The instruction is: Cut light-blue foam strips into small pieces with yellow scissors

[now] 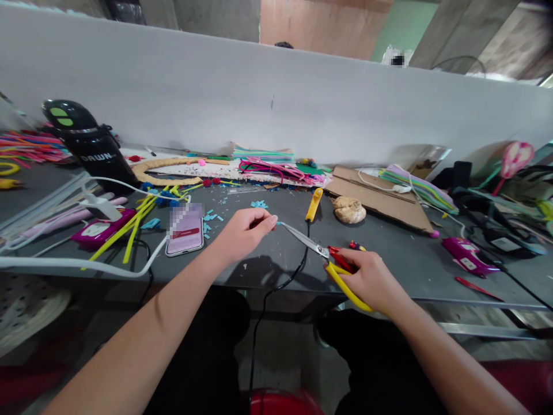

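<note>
My right hand (367,279) is wrapped round the handles of a pair of scissors (309,245), one handle yellow and one red. The blades point up and left toward my left hand. Between its thumb and fingertips, my left hand (248,233) pinches a small light-blue strip (280,223), mostly hidden by the fingers. The strip's end sits at the scissor tips. Little blue cut pieces (259,204) lie on the grey table beyond my left hand, and more blue pieces (210,218) are scattered beside the phone.
A phone (185,230) and yellow strips (129,225) lie left, near a black bottle (93,144). Behind the scissors are a yellow-handled tool (314,203) with a black cord and a beige lump (348,210). Cardboard (380,199) rests at the back right.
</note>
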{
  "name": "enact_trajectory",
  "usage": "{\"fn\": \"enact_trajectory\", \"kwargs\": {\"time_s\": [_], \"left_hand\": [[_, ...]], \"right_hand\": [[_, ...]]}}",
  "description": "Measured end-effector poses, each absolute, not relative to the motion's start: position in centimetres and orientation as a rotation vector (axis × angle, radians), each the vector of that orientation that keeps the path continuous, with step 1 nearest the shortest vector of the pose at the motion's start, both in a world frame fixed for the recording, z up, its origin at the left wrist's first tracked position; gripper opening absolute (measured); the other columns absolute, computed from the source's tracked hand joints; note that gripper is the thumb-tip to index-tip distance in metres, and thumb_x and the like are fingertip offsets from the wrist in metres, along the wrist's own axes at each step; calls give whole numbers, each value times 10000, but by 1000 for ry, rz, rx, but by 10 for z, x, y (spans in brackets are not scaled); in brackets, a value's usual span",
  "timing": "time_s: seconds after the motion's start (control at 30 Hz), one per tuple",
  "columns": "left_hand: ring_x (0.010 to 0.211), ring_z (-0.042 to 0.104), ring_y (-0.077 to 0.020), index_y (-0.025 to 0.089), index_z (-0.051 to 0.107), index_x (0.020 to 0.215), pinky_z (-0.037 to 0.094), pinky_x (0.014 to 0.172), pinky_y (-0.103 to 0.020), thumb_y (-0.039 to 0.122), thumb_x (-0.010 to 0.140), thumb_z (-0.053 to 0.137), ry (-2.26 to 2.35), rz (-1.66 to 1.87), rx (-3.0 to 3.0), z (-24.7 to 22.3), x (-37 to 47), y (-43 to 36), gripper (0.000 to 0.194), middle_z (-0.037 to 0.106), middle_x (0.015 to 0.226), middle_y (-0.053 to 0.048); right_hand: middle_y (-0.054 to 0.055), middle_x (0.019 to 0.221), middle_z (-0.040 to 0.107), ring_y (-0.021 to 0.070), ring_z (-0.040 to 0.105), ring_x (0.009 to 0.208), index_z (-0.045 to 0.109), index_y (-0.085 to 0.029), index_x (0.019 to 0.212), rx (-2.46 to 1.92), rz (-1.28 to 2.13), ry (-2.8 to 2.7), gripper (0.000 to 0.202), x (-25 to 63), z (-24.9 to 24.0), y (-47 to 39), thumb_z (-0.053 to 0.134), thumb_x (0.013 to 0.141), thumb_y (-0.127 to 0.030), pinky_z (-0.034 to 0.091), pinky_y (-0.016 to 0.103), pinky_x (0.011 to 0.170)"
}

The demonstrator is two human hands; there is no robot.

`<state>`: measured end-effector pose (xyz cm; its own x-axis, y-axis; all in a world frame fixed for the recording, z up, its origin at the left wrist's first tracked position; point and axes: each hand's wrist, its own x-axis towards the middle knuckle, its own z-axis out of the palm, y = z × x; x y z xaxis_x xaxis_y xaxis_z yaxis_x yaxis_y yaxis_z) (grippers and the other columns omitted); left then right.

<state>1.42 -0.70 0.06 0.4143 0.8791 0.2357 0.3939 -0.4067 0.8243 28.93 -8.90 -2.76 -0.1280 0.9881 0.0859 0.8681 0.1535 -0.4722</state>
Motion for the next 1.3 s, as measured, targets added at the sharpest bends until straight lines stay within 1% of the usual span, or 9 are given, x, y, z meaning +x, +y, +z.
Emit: {"fn": "enact_trajectory", "kwargs": {"time_s": [0.2,0.4,0.53,0.73,1.17,1.3], "left_hand": [[588,370,-100,147,602,751,276,554,-250,420,945,490,1085,890,2005,-1,14,-5,354,429,632,31],[567,348,-95,151,574,732,255,537,-251,435,952,474,1120,893,1975,3,15,-7,373,378,606,43],[563,343,-94,155,564,727,253,539,-254,427,960,463,1115,898,1990,4,16,-7,372,370,601,46],[562,334,-93,157,546,717,252,546,-258,420,967,456,1104,890,1999,4,16,-7,373,362,596,49],[582,348,-96,157,542,715,256,557,-261,418,970,447,1098,870,2029,4,17,-8,378,376,606,44],[572,338,-96,158,543,719,253,556,-262,419,970,445,1090,866,2021,3,17,-8,375,361,596,47]], "right_hand": [[-36,568,467,115,374,575,549,-174,653,-1797,427,-2036,233,288,-27,-89,601,803,-344,269,262,530],[-39,574,446,109,360,578,476,-184,634,-1790,488,-1992,328,287,-27,-89,635,779,-432,269,244,511],[-42,569,419,108,342,576,472,-184,628,-1788,457,-2007,292,287,-29,-89,618,785,-383,251,249,510],[-37,578,467,113,371,580,520,-181,653,-1796,423,-2020,199,288,-30,-88,612,772,-311,264,253,524],[-34,565,476,113,375,572,549,-176,654,-1800,396,-2039,198,288,-29,-88,618,778,-314,283,243,521],[-33,578,492,114,381,579,568,-173,675,-1797,411,-2037,181,288,-29,-88,614,782,-311,283,245,524]]}}
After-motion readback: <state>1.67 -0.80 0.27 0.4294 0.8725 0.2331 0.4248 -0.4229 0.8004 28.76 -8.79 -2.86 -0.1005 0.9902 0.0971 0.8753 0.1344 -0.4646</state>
